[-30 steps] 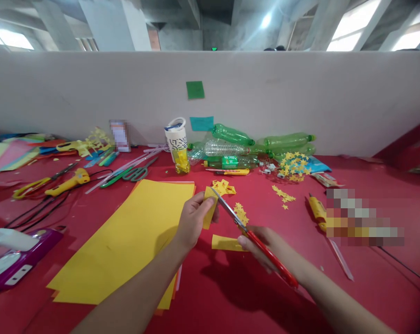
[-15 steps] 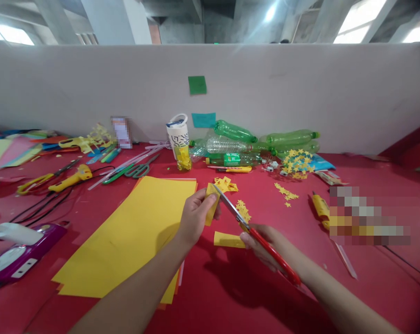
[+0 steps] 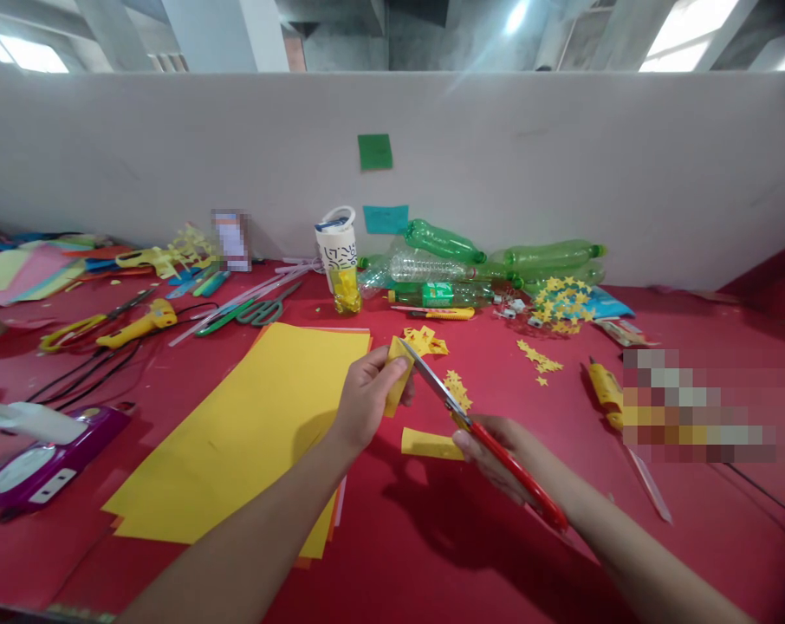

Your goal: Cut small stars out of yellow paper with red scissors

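My left hand (image 3: 365,401) pinches a small folded piece of yellow paper (image 3: 396,381) above the red table (image 3: 431,537). My right hand (image 3: 502,455) grips red-handled scissors (image 3: 489,446), whose blades reach up to the edge of that paper piece. A cut yellow strip (image 3: 430,444) lies on the table between my hands. Small yellow paper stars (image 3: 458,390) lie just beyond the scissors.
A large yellow sheet (image 3: 249,433) lies to the left. Green plastic bottles (image 3: 483,260), a patterned cup (image 3: 337,256), more stars (image 3: 558,303), green scissors (image 3: 249,314), yellow glue guns (image 3: 136,322) (image 3: 604,386) and a purple device (image 3: 48,459) surround the work area. A grey partition wall (image 3: 561,173) stands behind.
Both hands stay nearly in place, the scissors still at the paper's edge. The view has tilted slightly, shifting everything a little up and right.
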